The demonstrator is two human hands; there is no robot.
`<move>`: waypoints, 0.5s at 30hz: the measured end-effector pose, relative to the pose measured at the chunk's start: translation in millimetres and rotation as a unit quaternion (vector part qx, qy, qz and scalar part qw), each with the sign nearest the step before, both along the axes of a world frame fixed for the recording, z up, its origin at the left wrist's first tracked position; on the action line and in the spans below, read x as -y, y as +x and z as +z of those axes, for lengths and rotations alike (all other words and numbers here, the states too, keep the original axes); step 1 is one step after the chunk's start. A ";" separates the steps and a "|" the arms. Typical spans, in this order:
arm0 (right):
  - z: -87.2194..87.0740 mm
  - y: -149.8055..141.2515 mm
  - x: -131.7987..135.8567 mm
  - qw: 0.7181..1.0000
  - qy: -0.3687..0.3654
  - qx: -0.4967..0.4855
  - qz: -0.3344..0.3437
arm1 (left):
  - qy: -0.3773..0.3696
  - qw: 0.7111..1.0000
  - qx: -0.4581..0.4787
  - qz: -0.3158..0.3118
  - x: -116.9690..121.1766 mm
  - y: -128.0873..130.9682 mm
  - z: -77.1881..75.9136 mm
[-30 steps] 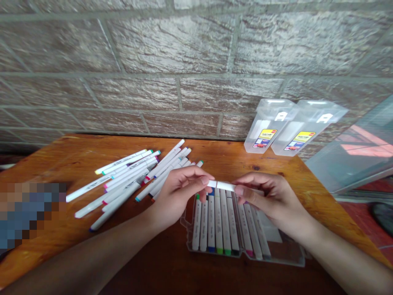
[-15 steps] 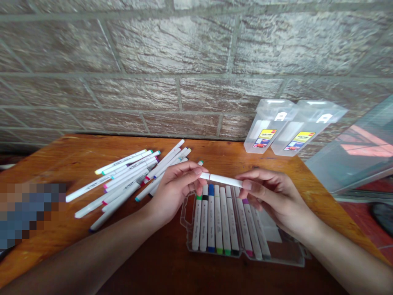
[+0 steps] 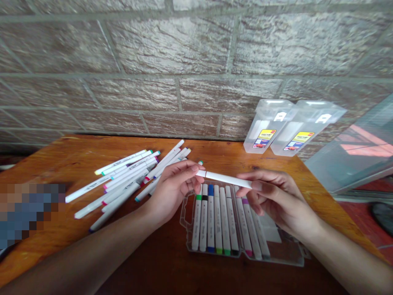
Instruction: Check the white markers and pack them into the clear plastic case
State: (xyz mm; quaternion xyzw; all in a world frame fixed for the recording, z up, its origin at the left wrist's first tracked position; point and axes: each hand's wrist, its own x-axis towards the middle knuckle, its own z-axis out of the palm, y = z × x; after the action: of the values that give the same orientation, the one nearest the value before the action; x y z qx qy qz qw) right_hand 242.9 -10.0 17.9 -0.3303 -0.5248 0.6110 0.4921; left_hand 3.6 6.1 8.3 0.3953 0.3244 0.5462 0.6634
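Note:
A white marker (image 3: 227, 179) with a thin dark ring near its left end is held level between my two hands. My left hand (image 3: 181, 178) pinches that left end. Around the other end, thumb and fingertips of my right hand (image 3: 273, 190) are closed. Below the held marker lies an open clear plastic case (image 3: 288, 259). Several white markers (image 3: 218, 221) with coloured ends are lined up side by side in it, mostly in its left half. To the left of my left hand, a loose pile of markers (image 3: 129, 176) is spread across the wooden table.
Two clear plastic boxes (image 3: 263, 127) with yellow labels stand at the table's back right, against the brick wall (image 3: 172, 49). The wooden table (image 3: 76, 155) has a pixelated patch over its left side. A dark round object (image 3: 382, 217) is on the red floor at right.
My right hand has shifted slightly right along the marker, so more of its white barrel shows. My left hand has moved a little left with its end. The other things stay put.

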 end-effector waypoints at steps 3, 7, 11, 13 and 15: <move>2.1 -1.0 0.5 1.000 -0.011 -0.009 0.009 | -0.004 1.000 0.000 0.001 0.5 0.2 0.7; 2.3 -0.4 1.5 0.999 -0.026 -0.017 0.017 | -0.006 1.000 -0.001 0.002 0.6 0.0 0.5; 1.4 2.2 2.4 0.999 -0.033 -0.027 0.029 | -0.002 1.000 0.003 -0.004 -0.2 -0.6 -0.3; 1.5 3.1 2.4 0.998 -0.035 -0.031 0.033 | -0.001 1.000 0.004 -0.006 -0.2 -0.7 -0.4; 2.3 3.2 2.2 0.998 -0.038 -0.031 0.035 | -0.002 1.000 0.005 -0.006 0.0 -0.7 -0.2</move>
State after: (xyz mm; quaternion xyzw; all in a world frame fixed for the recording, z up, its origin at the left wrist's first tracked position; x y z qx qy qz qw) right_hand 246.2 -12.2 20.3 -0.3113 -0.4972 0.6571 0.4734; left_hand 3.0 6.1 8.1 0.3934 0.3201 0.5437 0.6687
